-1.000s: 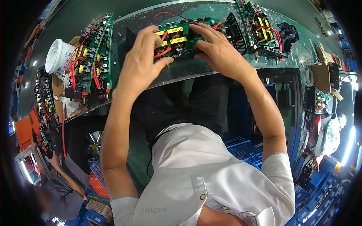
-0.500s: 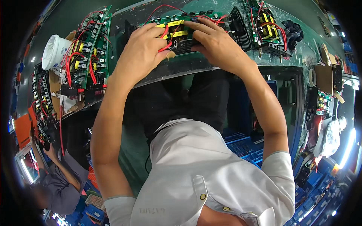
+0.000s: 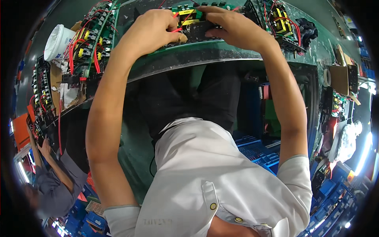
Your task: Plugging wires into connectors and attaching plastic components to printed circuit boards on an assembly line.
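Observation:
Both of my hands are on a green circuit board (image 3: 199,8) near the bench's front edge, with yellow-wrapped transformers (image 3: 187,17) between them. My left hand (image 3: 150,33) is curled at the left side of the transformers, fingers closed around a thick red wire (image 3: 176,30). A tan covering sits at its thumb tip. My right hand (image 3: 237,27) arches over the right part of the board, index finger stretched toward the transformers and thumb apart, below. No object shows in its grasp. A dark plate (image 3: 199,33) lies in front of the transformers. My hands cover the board's ends.
More wired boards (image 3: 92,43) stand at the left beside a white bucket (image 3: 59,42). Another board with yellow transformers (image 3: 282,23) stands right, beside a crumpled black bag (image 3: 306,31). A tape roll (image 3: 327,78) lies farther right. A co-worker (image 3: 59,189) handles boards at lower left.
The bench, board and both my hands sit higher in the picture. The vented black part before the transformers now shows as a plainer dark face. My left hand stays at the red wire.

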Action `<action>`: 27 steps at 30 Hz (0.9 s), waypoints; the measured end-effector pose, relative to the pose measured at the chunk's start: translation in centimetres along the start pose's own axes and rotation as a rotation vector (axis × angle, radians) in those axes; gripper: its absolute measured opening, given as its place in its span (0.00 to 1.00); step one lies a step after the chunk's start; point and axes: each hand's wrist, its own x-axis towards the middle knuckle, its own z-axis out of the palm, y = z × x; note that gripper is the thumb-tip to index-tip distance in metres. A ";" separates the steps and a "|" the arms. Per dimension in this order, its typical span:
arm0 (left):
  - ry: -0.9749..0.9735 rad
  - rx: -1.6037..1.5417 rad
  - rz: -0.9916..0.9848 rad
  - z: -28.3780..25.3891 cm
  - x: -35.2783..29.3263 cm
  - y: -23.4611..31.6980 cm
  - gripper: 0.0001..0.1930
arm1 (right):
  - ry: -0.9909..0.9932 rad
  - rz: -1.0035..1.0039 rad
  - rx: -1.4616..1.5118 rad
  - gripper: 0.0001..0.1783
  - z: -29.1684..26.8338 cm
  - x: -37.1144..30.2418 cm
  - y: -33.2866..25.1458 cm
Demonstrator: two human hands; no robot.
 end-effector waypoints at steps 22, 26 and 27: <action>0.200 0.069 0.131 1.5 -1.4 1.0 0.16 | 0.311 -0.111 -0.151 0.12 3.1 -1.2 -0.2; 0.239 0.074 0.162 1.5 -1.4 1.3 0.16 | 0.223 -0.116 -0.074 0.11 2.0 -1.1 -0.5; 0.225 0.055 0.135 1.4 -1.3 1.4 0.16 | 0.203 -0.115 -0.078 0.10 1.8 -1.0 -0.6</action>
